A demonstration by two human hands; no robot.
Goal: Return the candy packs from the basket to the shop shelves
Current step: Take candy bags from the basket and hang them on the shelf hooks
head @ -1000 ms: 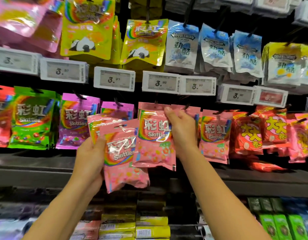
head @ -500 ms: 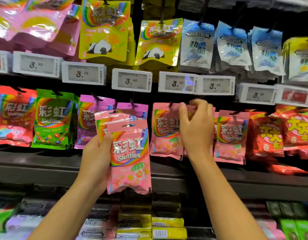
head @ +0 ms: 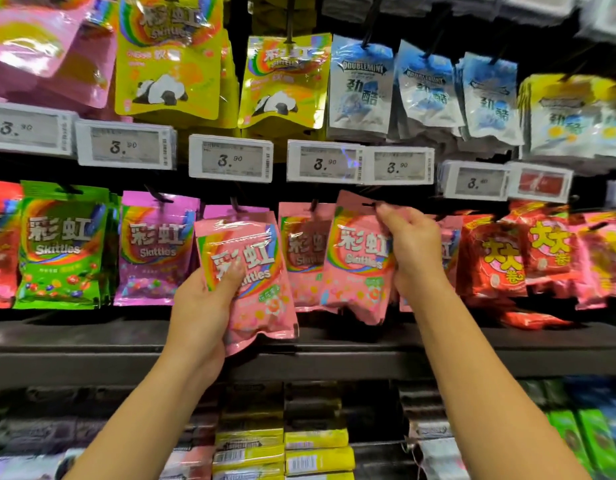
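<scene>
My left hand (head: 204,311) grips a pink Skittles pack (head: 251,271), held upright in front of the lower shelf row. A second pink Skittles pack (head: 356,258) is pinched at its top right corner by my right hand (head: 408,247), tilted, just under the price tags. Behind them more pink Skittles packs (head: 301,258) hang from a peg. The basket is not in view.
Green (head: 62,247) and purple (head: 156,247) Skittles packs hang to the left, red packs (head: 507,258) to the right. Price tags (head: 230,162) run above. Yellow panda packs (head: 282,81) and blue Doublemint packs (head: 362,88) hang higher. A dark shelf ledge (head: 334,362) lies below.
My right hand now holds a pink pack by its top corner near the peg; half a second ago it reached among the hanging packs. The left hand's pack has risen slightly.
</scene>
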